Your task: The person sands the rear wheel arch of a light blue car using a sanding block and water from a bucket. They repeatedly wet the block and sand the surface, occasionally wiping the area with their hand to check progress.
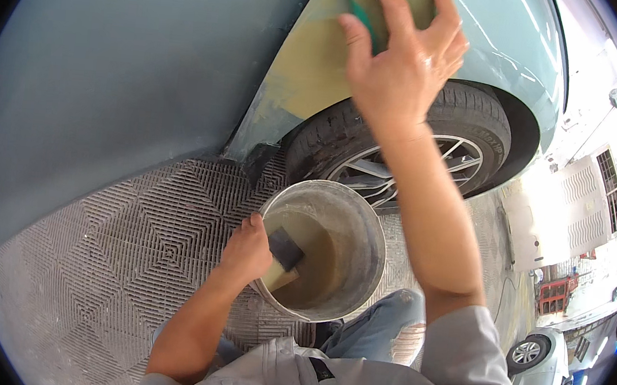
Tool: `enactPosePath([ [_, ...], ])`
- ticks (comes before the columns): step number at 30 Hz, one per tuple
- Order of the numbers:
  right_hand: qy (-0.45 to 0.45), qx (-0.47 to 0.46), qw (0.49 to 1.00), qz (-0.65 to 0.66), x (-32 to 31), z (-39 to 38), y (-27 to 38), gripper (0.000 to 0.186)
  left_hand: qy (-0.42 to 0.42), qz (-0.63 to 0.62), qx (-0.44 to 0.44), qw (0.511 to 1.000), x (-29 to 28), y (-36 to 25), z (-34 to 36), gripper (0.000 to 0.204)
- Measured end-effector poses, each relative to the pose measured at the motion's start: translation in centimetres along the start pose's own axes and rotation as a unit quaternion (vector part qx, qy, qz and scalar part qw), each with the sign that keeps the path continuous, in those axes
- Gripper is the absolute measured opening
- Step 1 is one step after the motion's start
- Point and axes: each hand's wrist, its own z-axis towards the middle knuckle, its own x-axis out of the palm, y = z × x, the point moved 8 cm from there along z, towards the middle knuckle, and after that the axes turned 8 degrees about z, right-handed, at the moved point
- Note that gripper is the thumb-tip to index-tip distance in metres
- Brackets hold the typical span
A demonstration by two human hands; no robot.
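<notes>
My right hand (408,65) reaches up to the car's fender, fingers spread over a green-edged, olive sanding pad (417,0). The pad lies against the pale blue fender (513,34), beside a yellowish filler patch (312,64) with worn, grey-blue edges. My left hand (248,249) is closed over the left rim of a round grey bucket (366,241). Murky brownish water (317,266) stands in the bucket. A dark square piece (286,249) and a pale flat piece (277,276) are inside it, next to my left hand; whether my fingers touch them is hidden.
Just beyond the bucket is the car's front wheel (468,126). A grey-blue door panel (137,53) fills the left side. The floor is ridged grey tiling (164,246). At far right stand a silver car (538,374), a white cabinet-like unit (568,208) and a red rack (555,296).
</notes>
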Motion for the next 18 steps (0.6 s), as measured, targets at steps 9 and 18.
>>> enactPosePath([
  [9, 0.095, -0.206, 0.973, -0.029, 2.8, -5.1, 3.7, 0.056, 0.007, 0.006, -0.006, 1.0, -0.7, -0.3, -0.2, 0.056],
  [18, 0.056, -0.149, 0.987, -0.035, 2.9, -8.0, 4.3, 0.058, -0.011, -0.006, -0.003, 1.0, -0.3, -0.1, 0.1, 0.051],
])
